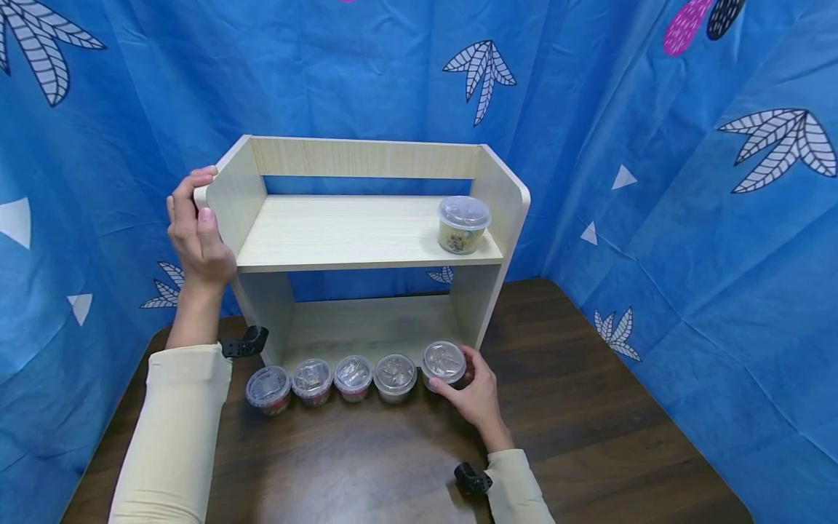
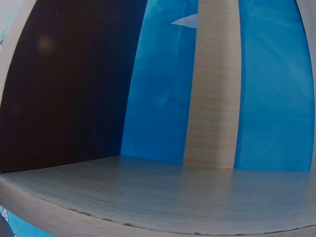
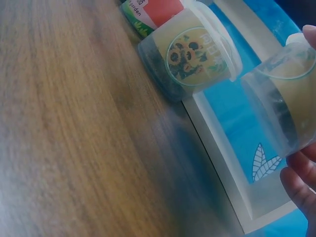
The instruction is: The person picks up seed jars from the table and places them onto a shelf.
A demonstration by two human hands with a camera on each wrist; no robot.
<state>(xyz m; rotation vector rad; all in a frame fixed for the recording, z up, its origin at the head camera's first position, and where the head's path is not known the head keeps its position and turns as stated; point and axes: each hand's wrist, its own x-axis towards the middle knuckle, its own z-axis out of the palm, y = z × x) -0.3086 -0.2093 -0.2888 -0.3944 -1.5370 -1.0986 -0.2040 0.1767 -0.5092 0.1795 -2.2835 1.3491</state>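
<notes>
— What stands on the counter (image 1: 366,466)?

— A two-tier wooden shelf unit (image 1: 347,233), at the back. With its middle as clock centre, the left hand (image 1: 200,236) is at nine, its grip hooked at the side panel's front edge, probably to steady the unit.

— And the right hand (image 1: 481,397)?

— Just before five; its fingers and thumb clasp a clear lidded cup (image 1: 444,362) round the sides, likely so the lid stays unpressed.

— Any others like it?

— One lidded cup on the upper tier (image 1: 463,225), between two and three, and a row of four lidded cups (image 1: 353,375) from seven to six, presumably lined up for easy reach.

— How does the held one point?

— At five o'clock, lid upward; its base-to-lid axis looks near upright. It's squat, so no side reads clearly as long.
</notes>
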